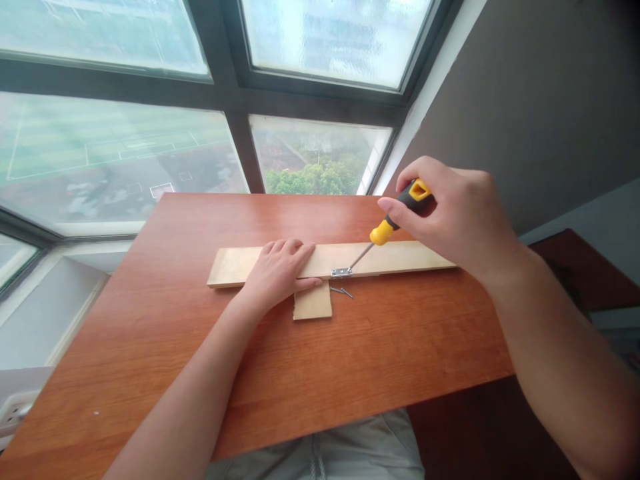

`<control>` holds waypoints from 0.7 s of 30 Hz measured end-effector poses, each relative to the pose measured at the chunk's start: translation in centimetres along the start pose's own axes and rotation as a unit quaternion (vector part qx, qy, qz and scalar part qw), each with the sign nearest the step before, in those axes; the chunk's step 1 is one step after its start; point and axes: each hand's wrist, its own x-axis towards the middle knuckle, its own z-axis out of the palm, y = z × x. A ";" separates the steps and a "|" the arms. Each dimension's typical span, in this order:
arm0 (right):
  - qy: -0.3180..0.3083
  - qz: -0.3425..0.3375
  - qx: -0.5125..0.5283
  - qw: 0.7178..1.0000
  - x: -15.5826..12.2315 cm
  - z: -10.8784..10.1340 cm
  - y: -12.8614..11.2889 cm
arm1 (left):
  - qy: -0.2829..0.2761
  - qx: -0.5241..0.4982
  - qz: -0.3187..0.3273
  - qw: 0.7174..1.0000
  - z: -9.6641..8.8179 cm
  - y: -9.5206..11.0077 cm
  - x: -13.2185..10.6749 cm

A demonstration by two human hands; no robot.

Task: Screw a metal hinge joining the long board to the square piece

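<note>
A long pale wooden board (395,257) lies across the table. My left hand (281,270) holds it down, its fingers over the top to the far edge and its thumb along the near edge. In my right hand (450,213) is a yellow-and-black screwdriver (383,231), tilted down to the left. Its tip meets a screw at the right end of a small silver metal plate (341,273) with holes, at the board's near edge. A small wooden piece (313,303) lies below my left thumb, partly covered. Several loose screws (345,292) lie beside it.
The reddish-brown wooden table (360,360) has its far edge by the windows (320,147). A grey wall (520,100) rises at the right. A wall socket (17,410) is at the lower left, and my lap (320,453) is below the near edge.
</note>
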 end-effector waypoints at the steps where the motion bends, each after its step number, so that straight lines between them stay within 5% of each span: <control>1: -0.005 0.003 -0.012 1.000 0.1 0.0 -0.2 | -0.001 0.000 0.000 1.000 0.0 0.0 0.0; 8: -0.132 -0.038 0.111 0.984 0.5 -1.2 -1.7 | -0.002 -0.014 -0.003 1.000 0.0 0.0 0.0; 14: -0.028 0.037 0.034 0.998 0.5 0.3 -1.0 | 0.000 -0.017 -0.003 1.000 0.0 0.0 -0.1; 18: -0.101 -0.009 0.186 0.977 0.8 -0.1 -0.6 | -0.003 -0.009 -0.002 1.000 -0.1 0.1 0.0; 21: -0.085 -0.013 0.163 0.983 1.0 -0.1 -0.5 | -0.002 -0.013 0.001 1.000 -0.2 0.1 0.0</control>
